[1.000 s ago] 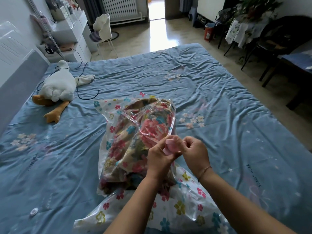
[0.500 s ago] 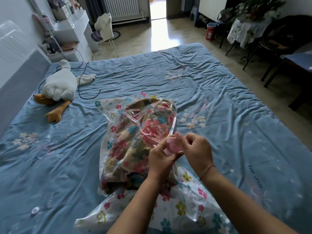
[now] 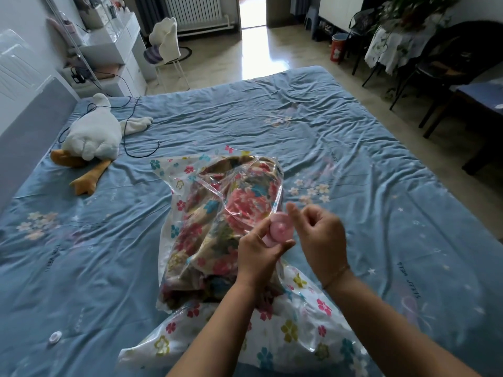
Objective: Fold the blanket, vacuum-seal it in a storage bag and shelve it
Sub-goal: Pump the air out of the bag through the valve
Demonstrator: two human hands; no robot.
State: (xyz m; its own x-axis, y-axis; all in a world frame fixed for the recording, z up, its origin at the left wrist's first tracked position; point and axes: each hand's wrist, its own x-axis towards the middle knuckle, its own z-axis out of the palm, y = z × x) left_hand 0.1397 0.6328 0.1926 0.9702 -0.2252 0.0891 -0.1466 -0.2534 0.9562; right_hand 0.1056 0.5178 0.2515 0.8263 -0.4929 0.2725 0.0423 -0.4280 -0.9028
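A floral blanket lies bundled inside a clear storage bag printed with flowers, in the middle of the blue bed. The bag's near end spreads flat under my forearms. My left hand grips the bag's round pink valve from below and lifts it off the blanket. My right hand hovers just right of the valve with its fingers curled and the index finger raised beside the valve's rim. Nothing shows in its grasp.
A small white round cap lies on the sheet at the near left. A white plush goose and a black cable lie by the grey headboard. Past the bed stand a white chair and dark chairs.
My right hand pinched the pink valve together with the left hand; it has come off the valve and drawn slightly to the right. The left hand keeps its grip.
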